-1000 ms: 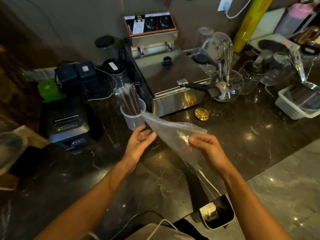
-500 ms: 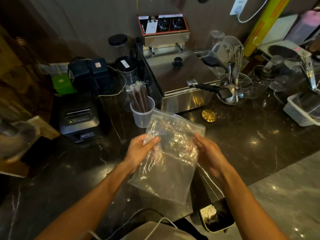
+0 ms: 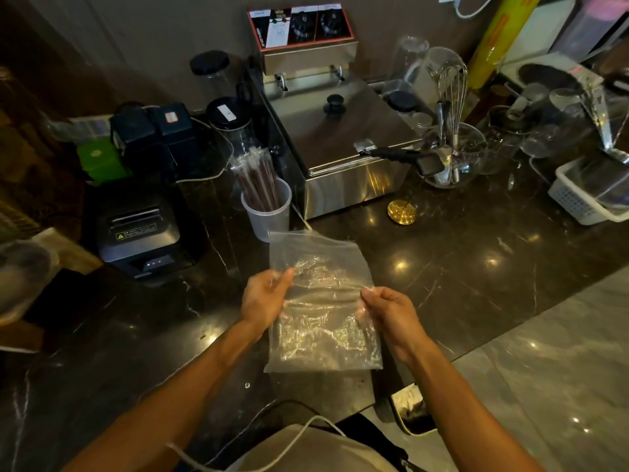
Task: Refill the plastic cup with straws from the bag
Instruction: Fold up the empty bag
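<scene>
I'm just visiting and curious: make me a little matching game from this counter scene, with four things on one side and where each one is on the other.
Things:
1. clear plastic bag
2. translucent plastic cup of wrapped brown straws
3. metal wire whisk
4. round gold disc

Places:
A. lying flat on the dark marble counter, in front of the steel fryer
B. standing in a round glass bowl
C. held between the left hand and right hand
D. standing between the black receipt printer and the fryer

Pairs: 1-C, 2-D, 3-B, 4-A
</scene>
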